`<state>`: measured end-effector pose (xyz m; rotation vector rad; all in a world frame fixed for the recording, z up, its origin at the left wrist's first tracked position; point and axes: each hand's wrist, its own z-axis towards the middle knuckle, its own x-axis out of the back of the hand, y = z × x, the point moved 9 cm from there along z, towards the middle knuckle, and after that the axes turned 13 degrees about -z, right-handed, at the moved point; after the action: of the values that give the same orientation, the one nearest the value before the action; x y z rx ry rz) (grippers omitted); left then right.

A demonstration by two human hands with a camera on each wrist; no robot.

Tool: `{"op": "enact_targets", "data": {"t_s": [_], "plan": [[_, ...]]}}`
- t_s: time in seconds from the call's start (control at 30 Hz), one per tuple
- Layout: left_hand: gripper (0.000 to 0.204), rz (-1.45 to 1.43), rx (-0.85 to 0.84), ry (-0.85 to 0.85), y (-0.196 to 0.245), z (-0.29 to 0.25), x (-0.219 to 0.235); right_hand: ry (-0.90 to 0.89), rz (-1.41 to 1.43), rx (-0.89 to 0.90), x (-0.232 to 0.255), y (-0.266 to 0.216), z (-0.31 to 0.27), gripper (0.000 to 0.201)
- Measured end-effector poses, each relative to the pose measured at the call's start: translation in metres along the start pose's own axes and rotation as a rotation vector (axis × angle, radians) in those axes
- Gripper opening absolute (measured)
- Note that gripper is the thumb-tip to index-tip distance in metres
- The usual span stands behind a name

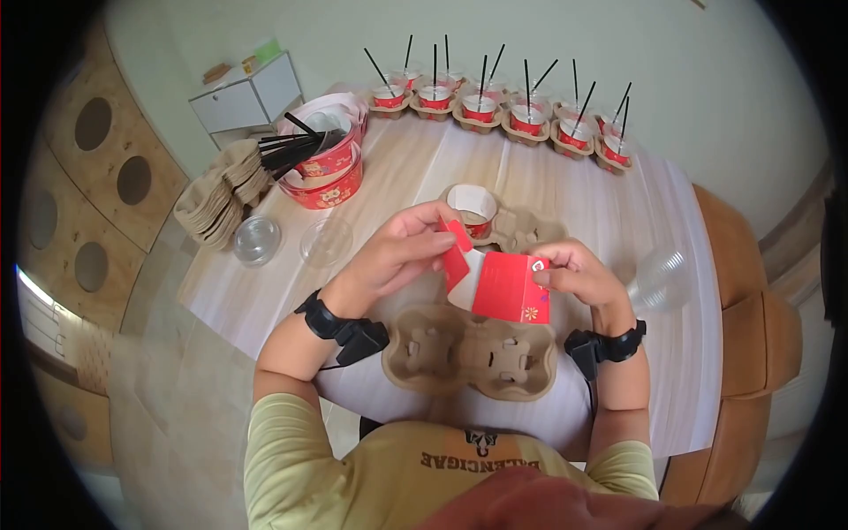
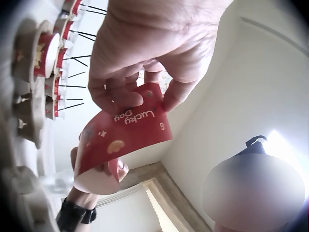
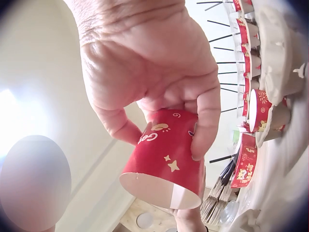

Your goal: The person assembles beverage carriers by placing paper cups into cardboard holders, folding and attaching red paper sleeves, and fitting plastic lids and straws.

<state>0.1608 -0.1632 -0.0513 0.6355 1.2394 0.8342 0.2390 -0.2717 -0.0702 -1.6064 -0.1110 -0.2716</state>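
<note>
A red printed paper cup sleeve (image 1: 503,287) with a white inside is stretched between both hands above the table. My left hand (image 1: 402,252) pinches one end of it between thumb and fingers. The other end is pinched by my right hand (image 1: 579,276). Printed words show on the sleeve (image 2: 125,130) in the left wrist view, and in the right wrist view the sleeve (image 3: 161,154) curves into an open ring. Below the hands lies a brown pulp cup carrier (image 1: 468,349). Behind them, a red cup (image 1: 479,228) with a white rim stands in a second carrier (image 1: 530,228).
Several filled carriers (image 1: 527,137) with red cups and black straws line the far edge. At left are red buckets (image 1: 331,190), black straws (image 1: 287,152), stacked carriers (image 1: 208,208) and clear lids (image 1: 256,240). Clear plastic cups (image 1: 661,274) lie at right, near an orange chair (image 1: 760,344).
</note>
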Motion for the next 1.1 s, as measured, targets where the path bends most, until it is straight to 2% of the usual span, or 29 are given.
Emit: {"op": "enact_targets", "data": {"t_s": [0.07, 0.13, 0.17, 0.23, 0.37, 0.43, 0.5, 0.73, 0.8, 0.93, 1.07, 1.1], "plan": [[0.012, 0.058, 0.066, 0.043, -0.004, -0.001, 0.0, -0.002, -0.02, -0.02, -0.004, -0.001, 0.002, 0.011], [0.011, 0.357, 0.198, 0.055, -0.017, -0.001, -0.003, -0.007, -0.04, -0.043, -0.006, 0.002, 0.005, 0.011], [0.011, 0.352, 0.203, 0.058, -0.02, -0.002, -0.002, -0.014, -0.063, -0.021, -0.008, 0.001, 0.006, 0.011], [0.012, 0.533, 0.199, 0.04, -0.023, -0.002, -0.001, -0.025, -0.083, -0.005, -0.011, 0.002, 0.007, 0.01], [0.01, 0.618, 0.166, 0.057, -0.021, -0.003, 0.001, 0.019, -0.153, -0.02, -0.014, 0.001, 0.007, 0.006], [0.009, 0.81, 0.096, -0.006, -0.014, -0.002, -0.011, 0.034, -0.17, -0.017, -0.018, -0.001, 0.008, 0.005], [0.009, 0.833, 0.096, 0.0, -0.013, -0.003, -0.013, 0.108, -0.234, 0.043, -0.016, -0.008, 0.008, 0.006], [0.01, 0.726, 0.182, 0.007, -0.016, -0.004, -0.011, 0.101, -0.226, 0.008, -0.017, -0.006, 0.008, 0.009], [0.01, 0.691, 0.171, 0.01, -0.015, -0.005, -0.01, 0.147, -0.237, 0.12, -0.016, -0.013, 0.008, 0.011], [0.012, 0.662, 0.132, 0.028, -0.011, -0.005, -0.007, 0.163, -0.282, 0.122, -0.012, -0.015, 0.007, 0.011], [0.012, 0.724, 0.168, 0.029, -0.013, -0.005, -0.007, 0.167, -0.365, 0.126, -0.011, -0.015, 0.007, 0.011], [0.013, 0.766, 0.107, 0.005, -0.013, -0.004, -0.008, 0.181, -0.38, 0.14, -0.011, -0.017, 0.007, 0.011]]}}
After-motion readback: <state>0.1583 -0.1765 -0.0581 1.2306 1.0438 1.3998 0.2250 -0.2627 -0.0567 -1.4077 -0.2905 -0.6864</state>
